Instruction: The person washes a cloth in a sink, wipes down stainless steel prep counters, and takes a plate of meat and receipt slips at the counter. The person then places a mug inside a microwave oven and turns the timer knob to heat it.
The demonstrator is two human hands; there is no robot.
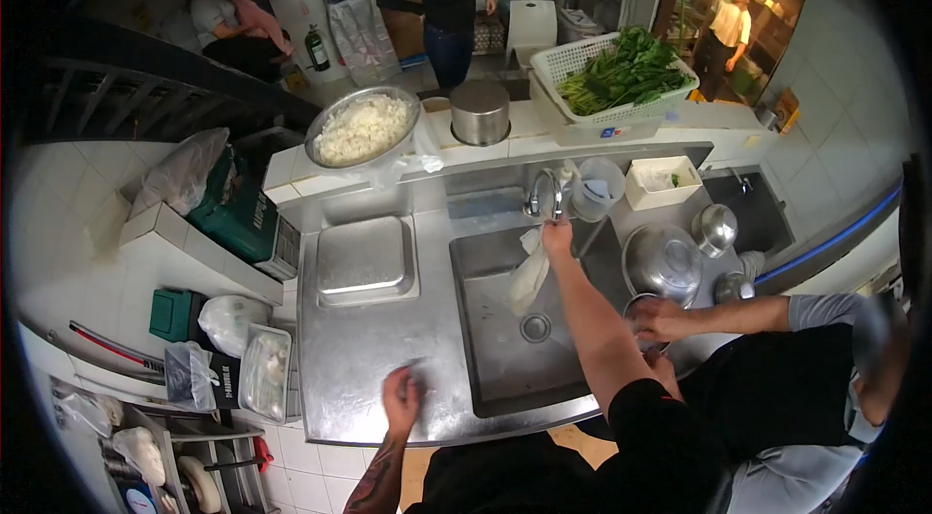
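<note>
My right hand (557, 234) is closed at the faucet (546, 196), just under its curved spout. From that hand a pale, limp cloth (529, 283) hangs over the steel sink (503, 368). My left hand (401, 400) hovers over the steel counter (354, 349) left of the sink, somewhat blurred, its fingers loosely apart and no held thing visible. Behind it, a rectangular lidded metal pan (361, 257) is set on the counter.
At my right a co-worker's hand (660, 320) works beside large metal bowls (662, 265). Along the ledge are a bowl of rice (364, 131), a metal pot (480, 113) and a basket of leafy greens (621, 77). A clear plastic container (594, 192) stands by the faucet.
</note>
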